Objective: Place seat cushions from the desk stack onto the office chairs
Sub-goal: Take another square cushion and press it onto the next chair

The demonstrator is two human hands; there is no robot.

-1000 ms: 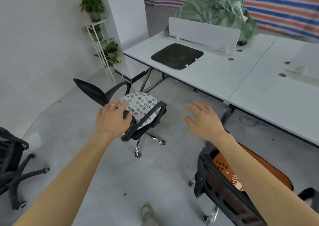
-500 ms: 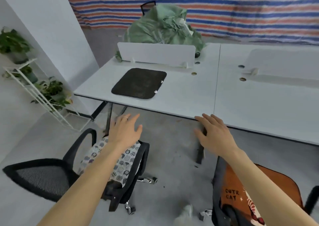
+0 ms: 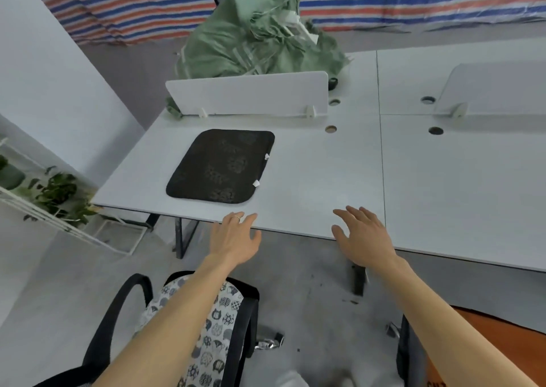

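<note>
A dark seat cushion [image 3: 220,166] with small white tags lies flat on the white desk [image 3: 325,185], left of centre. My left hand [image 3: 236,238] hovers at the desk's front edge just below the cushion, fingers spread and empty. My right hand [image 3: 362,234] reaches over the desk edge further right, also open and empty. Below my left arm stands a black office chair [image 3: 248,321] with a cat-print cushion [image 3: 218,327] on its seat. At the bottom right, another chair [image 3: 403,354] carries an orange cushion [image 3: 496,324].
A white divider panel [image 3: 248,94] stands behind the dark cushion, with a green crumpled sack [image 3: 254,40] beyond it. A white plant rack [image 3: 53,206] with potted greenery stands at the left. A second desk section [image 3: 472,179] extends right. Grey floor [image 3: 310,292] lies between the chairs.
Both hands have risen from the chairs and moved forward to the desk's front edge. The view has come closer to the desk and the dark cushion.
</note>
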